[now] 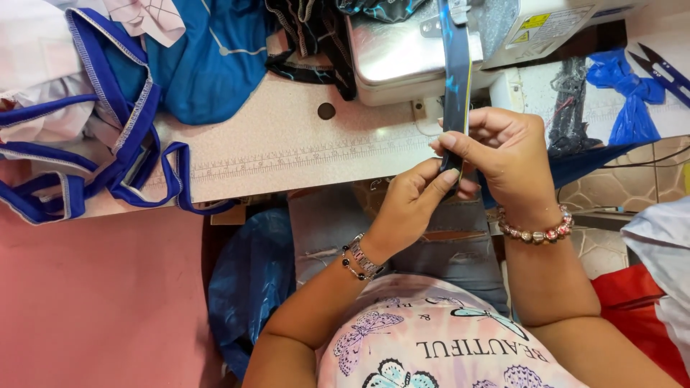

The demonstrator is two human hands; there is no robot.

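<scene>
A narrow dark strip of fabric with blue marks runs from the sewing machine down toward me. My right hand pinches the strip near its lower end, fingers curled round it. My left hand grips the same strip just below, thumb pressed against it. Both hands meet over the front edge of the sewing table, above my lap.
Blue and white trimmed garments pile up on the table's left. A ruler scale is printed along the table's front. Thread snips and a blue plastic bag lie at the right. Another blue bag hangs under the table.
</scene>
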